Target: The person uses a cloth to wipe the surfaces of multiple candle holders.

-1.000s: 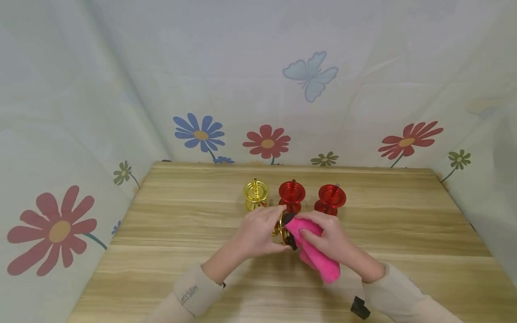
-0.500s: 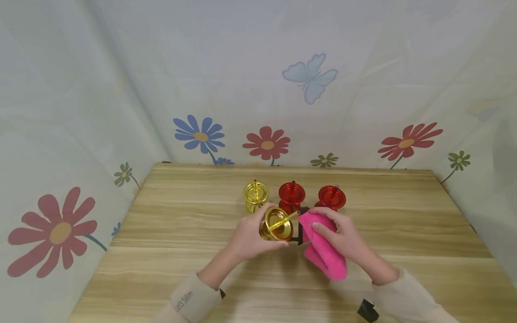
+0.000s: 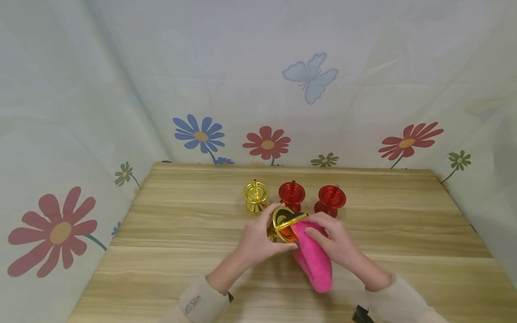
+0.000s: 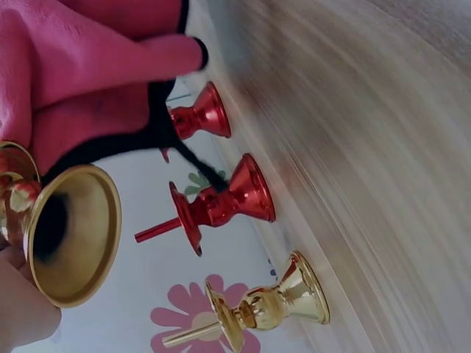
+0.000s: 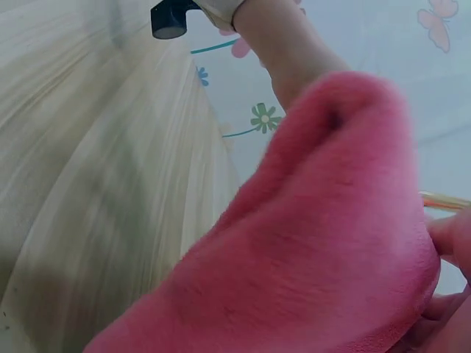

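Note:
My left hand [image 3: 256,237] grips a shiny gold candle holder [image 3: 278,225] around its body, tilted so its dish and spike point right. Its hollow round base [image 4: 92,243] shows in the left wrist view. My right hand [image 3: 334,237] pinches a folded pink cloth [image 3: 317,262] with black edging. The cloth lies against the holder's dish, below the spike. In the right wrist view the cloth [image 5: 309,243] hides most of the work; only some fingers [image 5: 458,243] appear at the right edge. Behind the hands, another gold candle holder [image 3: 256,193] stands upright.
Two red candle holders [image 3: 291,194] [image 3: 332,197] stand upright in a row with the gold one on the wooden table [image 3: 194,215]. A white backdrop [image 3: 226,80] printed with flowers rises behind the table. A black wrist camera [image 3: 361,314] sits below the right sleeve.
The held candle holder turned from facing right to facing the head camera, with the cloth drawn off to the right. Now the cloth has come back left into its dish.

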`<state>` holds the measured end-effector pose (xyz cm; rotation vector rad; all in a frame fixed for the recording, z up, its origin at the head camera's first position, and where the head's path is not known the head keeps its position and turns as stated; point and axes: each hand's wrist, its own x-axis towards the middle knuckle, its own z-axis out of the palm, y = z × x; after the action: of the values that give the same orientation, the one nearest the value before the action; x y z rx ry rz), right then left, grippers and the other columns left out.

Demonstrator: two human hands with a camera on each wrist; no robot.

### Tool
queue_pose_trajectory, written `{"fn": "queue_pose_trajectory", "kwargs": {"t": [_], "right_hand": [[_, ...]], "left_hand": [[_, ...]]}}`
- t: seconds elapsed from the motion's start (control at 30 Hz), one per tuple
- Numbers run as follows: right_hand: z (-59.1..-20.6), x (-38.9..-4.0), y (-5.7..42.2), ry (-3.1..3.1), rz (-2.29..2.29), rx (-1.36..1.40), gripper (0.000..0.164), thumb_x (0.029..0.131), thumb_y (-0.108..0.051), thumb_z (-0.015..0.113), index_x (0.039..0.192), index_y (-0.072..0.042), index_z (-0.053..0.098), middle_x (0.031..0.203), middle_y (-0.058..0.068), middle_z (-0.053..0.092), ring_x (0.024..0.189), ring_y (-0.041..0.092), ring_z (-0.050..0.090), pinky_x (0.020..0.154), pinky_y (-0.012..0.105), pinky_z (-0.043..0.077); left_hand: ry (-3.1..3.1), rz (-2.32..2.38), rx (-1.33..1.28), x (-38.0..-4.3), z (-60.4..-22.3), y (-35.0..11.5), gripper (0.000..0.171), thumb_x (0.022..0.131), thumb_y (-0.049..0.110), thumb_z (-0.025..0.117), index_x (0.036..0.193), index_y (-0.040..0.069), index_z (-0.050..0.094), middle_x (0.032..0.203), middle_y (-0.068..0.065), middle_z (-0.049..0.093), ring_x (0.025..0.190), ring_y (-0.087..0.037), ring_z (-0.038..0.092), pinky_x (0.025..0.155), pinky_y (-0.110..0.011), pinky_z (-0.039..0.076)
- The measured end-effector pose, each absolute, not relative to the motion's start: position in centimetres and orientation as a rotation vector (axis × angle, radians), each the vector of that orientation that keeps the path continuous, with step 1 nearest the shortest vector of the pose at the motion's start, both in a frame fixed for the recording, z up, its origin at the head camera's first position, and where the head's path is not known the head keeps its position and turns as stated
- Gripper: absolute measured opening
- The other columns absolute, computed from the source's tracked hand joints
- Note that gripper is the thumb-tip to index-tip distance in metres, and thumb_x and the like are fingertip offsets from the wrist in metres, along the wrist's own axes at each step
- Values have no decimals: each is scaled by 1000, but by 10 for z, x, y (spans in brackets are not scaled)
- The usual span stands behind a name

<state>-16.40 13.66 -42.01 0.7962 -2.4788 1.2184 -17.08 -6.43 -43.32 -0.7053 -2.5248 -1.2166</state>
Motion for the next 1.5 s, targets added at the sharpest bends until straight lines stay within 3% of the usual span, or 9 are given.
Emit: {"fn": "queue_pose_trajectory", "kwargs": {"t": [0.07,0.17,0.27,0.4,0.57,0.93,1.07,1.33,1.5], "right_hand": [[-421,-163,134,-2459,1213,785,18,80,-6,62,98,-9,65,91,0,63,77,4,51,59,17,46],[-422,-161,129,-2429,1222,749,18,79,-5,63,96,-9,66,90,0,64,77,4,51,59,17,46],[-423,-160,125,-2390,1249,710,18,75,-2,66,93,-7,66,89,2,64,74,4,50,57,18,46],[-424,-159,121,-2366,1276,653,23,71,3,69,90,-5,61,85,1,63,73,3,52,59,19,48],[-423,-158,118,-2400,1356,563,32,69,3,70,94,-3,51,86,3,59,76,7,55,66,20,49],[-422,-159,115,-2413,1447,521,36,65,11,69,93,2,48,88,10,56,78,7,54,59,18,48],[-420,-159,114,-2385,1457,517,34,66,13,68,92,1,49,89,10,57,80,8,56,63,17,50],[-419,-160,116,-2369,1555,539,34,66,13,66,93,0,50,88,9,56,77,6,54,64,17,49],[-421,-160,119,-2356,1690,533,33,66,14,65,92,2,48,89,10,53,78,2,54,65,16,48]], "left_hand": [[-2522,-1222,-698,-170,-433,-64,89,56,42,80,129,15,37,110,-2,61,96,-9,57,77,-23,50],[-2521,-1228,-696,-168,-435,-63,91,56,41,80,129,12,34,111,-5,62,82,-7,57,61,-16,47],[-2491,-1203,-710,-167,-437,-62,90,56,39,81,127,10,34,111,-7,63,81,-8,59,58,-15,45],[-2422,-1173,-756,-166,-439,-62,88,54,35,83,123,8,35,112,-7,62,96,-13,61,72,-22,51],[-2361,-1179,-826,-165,-438,-63,88,54,34,83,122,7,35,117,-6,59,102,-14,59,77,-23,50],[-2322,-1048,-900,-162,-435,-60,87,52,40,83,119,7,37,106,-3,65,86,-9,62,68,-16,48],[-2400,-1169,-897,-160,-431,-60,85,54,39,82,120,9,37,109,-2,64,88,-7,61,68,-15,46],[-2686,-1487,-883,-163,-423,-65,81,60,40,79,127,19,40,122,-1,56,107,-11,55,89,-32,45],[-2717,-1540,-1013,-171,-422,-71,77,64,46,74,130,22,43,143,7,31,131,-15,30,100,-49,32]]}}
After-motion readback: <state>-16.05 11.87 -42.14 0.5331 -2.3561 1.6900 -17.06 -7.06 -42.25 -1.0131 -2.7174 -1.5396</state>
